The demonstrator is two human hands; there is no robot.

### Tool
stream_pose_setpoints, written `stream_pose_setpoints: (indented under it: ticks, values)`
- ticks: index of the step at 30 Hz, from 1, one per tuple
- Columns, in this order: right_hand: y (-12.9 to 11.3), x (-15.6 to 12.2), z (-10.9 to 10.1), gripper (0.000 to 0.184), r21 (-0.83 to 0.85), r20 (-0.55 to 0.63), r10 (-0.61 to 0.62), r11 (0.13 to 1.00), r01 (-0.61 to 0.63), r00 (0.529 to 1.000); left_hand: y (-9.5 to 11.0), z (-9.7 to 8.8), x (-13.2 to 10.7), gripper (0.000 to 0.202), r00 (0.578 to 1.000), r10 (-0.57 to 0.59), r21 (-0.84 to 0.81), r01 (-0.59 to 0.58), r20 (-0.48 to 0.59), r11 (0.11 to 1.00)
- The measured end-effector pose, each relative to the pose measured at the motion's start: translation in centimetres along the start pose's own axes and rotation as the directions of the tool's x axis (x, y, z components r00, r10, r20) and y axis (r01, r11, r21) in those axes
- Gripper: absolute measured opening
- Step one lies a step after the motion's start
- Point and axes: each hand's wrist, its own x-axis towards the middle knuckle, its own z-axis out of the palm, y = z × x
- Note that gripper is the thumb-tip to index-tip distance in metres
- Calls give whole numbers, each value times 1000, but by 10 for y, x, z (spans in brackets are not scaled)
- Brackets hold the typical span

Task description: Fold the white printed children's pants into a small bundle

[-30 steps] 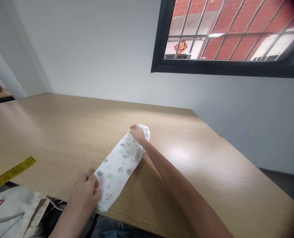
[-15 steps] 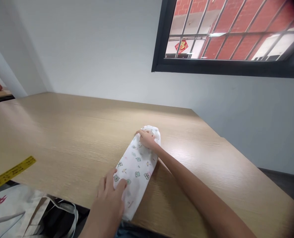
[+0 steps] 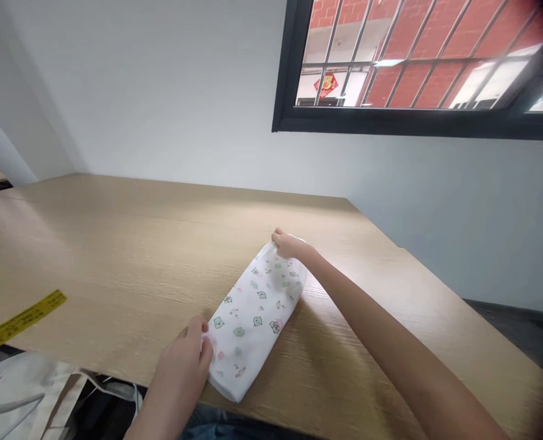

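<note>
A folded white cloth [image 3: 257,311] printed with small green and pink animals lies slantwise on the wooden table [image 3: 115,244], near its front edge. My left hand [image 3: 184,366] pinches the cloth's near left corner between thumb and fingers. My right hand [image 3: 289,244] reaches out along the table and grips the cloth's far end with its fingertips. The cloth lies flat between the two hands.
A yellow measuring tape [image 3: 19,321] lies across the table's front left edge. A white bag with red print [image 3: 19,397] sits below that edge. A grey wall stands behind the table, with a dark-framed barred window [image 3: 413,67] at upper right.
The cloth has shifted a little to the right and looks wider and flatter. My left hand moved from on top of the cloth to its near left corner; my right hand moved right.
</note>
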Motion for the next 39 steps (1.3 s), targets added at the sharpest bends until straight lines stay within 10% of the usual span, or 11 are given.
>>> stream_pose_setpoints:
  ticks: [21, 29, 31, 34, 39]
  values:
    - [-12, 10, -15, 31, -210, -86, -32, 978, 14, 996, -4, 4, 2, 27, 993, 103, -61, -106, -54, 992]
    - [-15, 16, 7, 34, -268, -201, -28, 963, -28, 979, -8, 17, -3, 36, 989, 80, 282, -42, -125, 958]
    - [-15, 12, 10, 34, -266, -222, -18, 963, -43, 975, -16, 28, -5, 33, 929, 262, 424, -134, -260, 896]
    - [-16, 5, 12, 25, -283, -208, -61, 959, -1, 976, -21, 50, -7, 28, 731, 573, 585, -296, -369, 755]
    - [-29, 10, 17, 26, -242, -240, -130, 968, 71, 962, -2, 78, -13, 18, 514, 750, 599, -464, -417, 652]
